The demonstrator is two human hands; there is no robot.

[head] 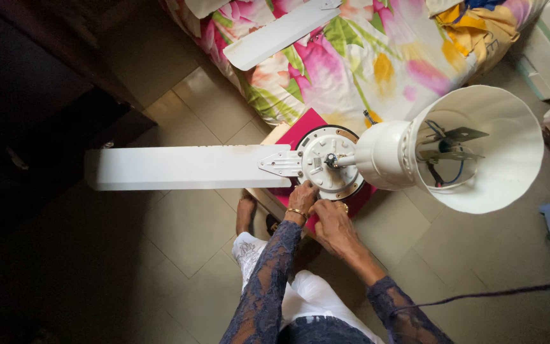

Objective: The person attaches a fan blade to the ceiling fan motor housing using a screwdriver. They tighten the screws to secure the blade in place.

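White metal fills the head view: a ceiling fan motor (324, 162) lies on a red stool (305, 124) in the middle of the scene, its round housing facing up. One long white fan blade (183, 167) is bolted to the motor by a bracket and reaches out to the left over the tiled floor (186, 236). To the right, the motor's short rod carries a small white canopy cup and then a wide white bell-shaped cover (485, 146), open towards the camera, with loose wires and a metal bracket inside it.

The left hand (302, 199), with a gold bangle on the wrist, is bent at the near edge of the motor, its fingers curled against the rim; whether they pinch a small part there cannot be told. The right hand (331, 220) sits just beside it, touching the same near rim, its fingers curled and partly hidden, so its grasp cannot be told either. Both arms wear dark blue lace sleeves.

Far behind the stool is a bed with a flowered sheet (364, 57), and a second, loose white blade (281, 32) lies on it.
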